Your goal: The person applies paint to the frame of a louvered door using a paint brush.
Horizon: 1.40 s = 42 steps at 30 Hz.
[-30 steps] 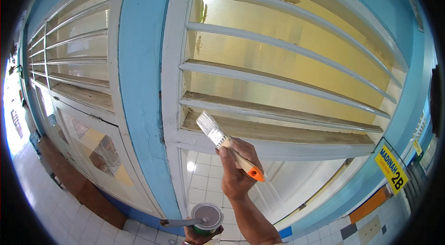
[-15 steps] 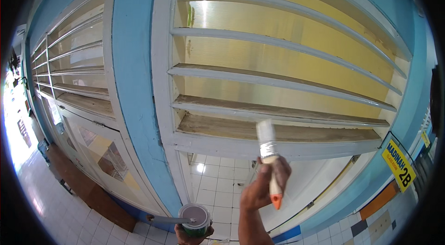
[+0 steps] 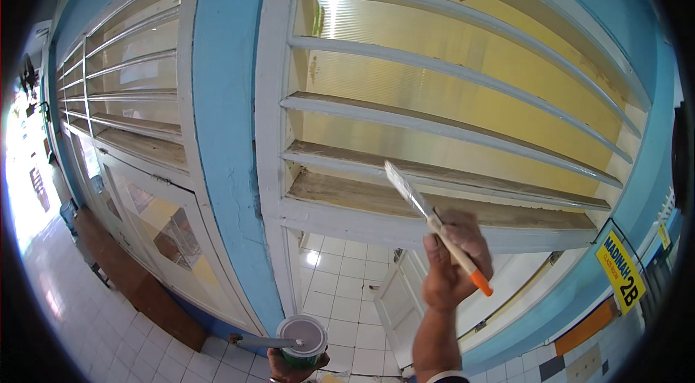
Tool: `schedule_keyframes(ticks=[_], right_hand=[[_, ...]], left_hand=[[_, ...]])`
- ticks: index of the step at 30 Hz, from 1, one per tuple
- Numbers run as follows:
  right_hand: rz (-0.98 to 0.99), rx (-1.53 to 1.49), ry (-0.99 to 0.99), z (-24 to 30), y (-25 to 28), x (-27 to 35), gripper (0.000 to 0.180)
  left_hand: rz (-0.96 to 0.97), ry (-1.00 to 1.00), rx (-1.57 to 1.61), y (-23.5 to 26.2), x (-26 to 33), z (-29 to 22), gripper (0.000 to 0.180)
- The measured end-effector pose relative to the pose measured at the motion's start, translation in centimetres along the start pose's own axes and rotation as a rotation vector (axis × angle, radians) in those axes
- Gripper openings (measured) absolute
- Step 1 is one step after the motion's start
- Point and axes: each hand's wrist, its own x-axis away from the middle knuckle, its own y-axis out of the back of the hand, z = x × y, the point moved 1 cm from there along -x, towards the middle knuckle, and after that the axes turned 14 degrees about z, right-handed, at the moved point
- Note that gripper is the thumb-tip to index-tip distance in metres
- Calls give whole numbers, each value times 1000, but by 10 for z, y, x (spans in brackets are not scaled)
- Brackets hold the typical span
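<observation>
Painting slats: right hand [image 3: 452, 260] gripping brush [image 3: 427, 215], bristles aimed eleven o'clock at lowest slat [image 3: 405, 198]. Left hand [image 3: 289, 367] clasping paint can [image 3: 304, 339] at six o'clock. Next, likely: steady stroke along wood.

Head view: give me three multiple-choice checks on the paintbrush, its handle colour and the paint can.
1. Where do the bristles of the flat white-bristled paintbrush sit?
A. against the lowest wooden slat
B. dipped in the can
C. on the blue pillar

2. What colour is the brush's handle tip?
A. green
B. orange
C. black

3. How is the small round paint can kept up?
A. standing on the floor
B. hanging from a slat
C. held in the left hand

Answers: 1 A, the bristles meet the lowest wooden slat of the white louvred window. 2 B, an orange end sticks out below the right hand. 3 C, the left hand grips it from beneath.
</observation>
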Motion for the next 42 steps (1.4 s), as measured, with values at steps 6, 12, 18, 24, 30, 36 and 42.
schedule_keyframes(ticks=[6,12,18,24,30,36,42], right_hand=[[497,336,283,5,-5,-38,23],[496,460,223,8,-37,2,24],[340,560,91,-15,-23,28,29],[212,507,81,-1,-14,34,30],[284,525,57,-10,-34,46,32],[271,492,51,-5,-36,39,31],[243,283,61,-2,-37,27,29]], left_hand=[[21,-59,-46,28,-4,0,88],[75,44,-36,18,-4,5,89],[-73,30,71,17,-2,13,93],[-115,40,-62,25,-3,3,91],[-54,44,-55,6,-1,8,90],[37,53,-92,-7,0,8,88],[-24,40,-104,-12,-2,9,88]])
